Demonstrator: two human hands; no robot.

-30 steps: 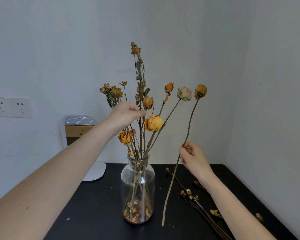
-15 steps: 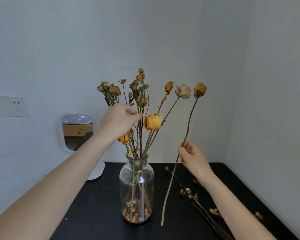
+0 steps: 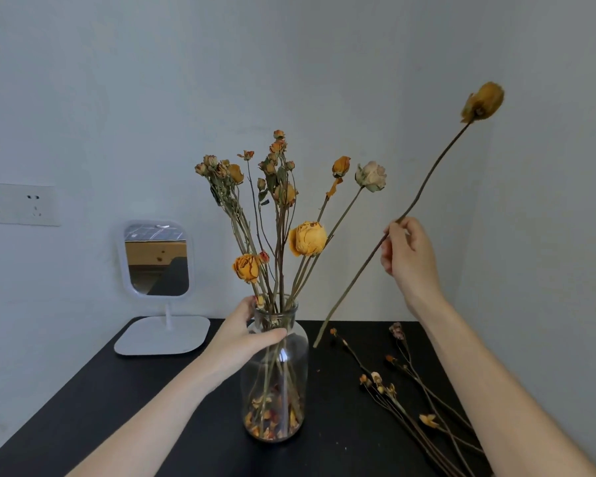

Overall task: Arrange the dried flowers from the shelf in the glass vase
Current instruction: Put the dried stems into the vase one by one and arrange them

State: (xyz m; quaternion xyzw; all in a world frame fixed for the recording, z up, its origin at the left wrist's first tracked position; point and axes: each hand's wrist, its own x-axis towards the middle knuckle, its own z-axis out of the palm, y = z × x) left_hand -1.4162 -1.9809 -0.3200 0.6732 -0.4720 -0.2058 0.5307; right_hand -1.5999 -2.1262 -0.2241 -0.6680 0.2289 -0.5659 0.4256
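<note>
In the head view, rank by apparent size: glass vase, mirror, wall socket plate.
1. Glass vase
2. Mirror, counting its stand; it sits farther back, so this is unsure
3. Wall socket plate, cut off by the frame's edge

You have one glass vase [image 3: 276, 380] on the black table [image 3: 152, 407], one white stand mirror [image 3: 156, 259] and one double wall socket [image 3: 16, 203] — and two hands, the left hand [image 3: 241, 333] and right hand [image 3: 408, 254]. One long-stemmed dried flower [image 3: 483, 101] is held out of the vase. The loose dried stems [image 3: 424, 404] on the table overlap too much to count — several, at least.
</note>
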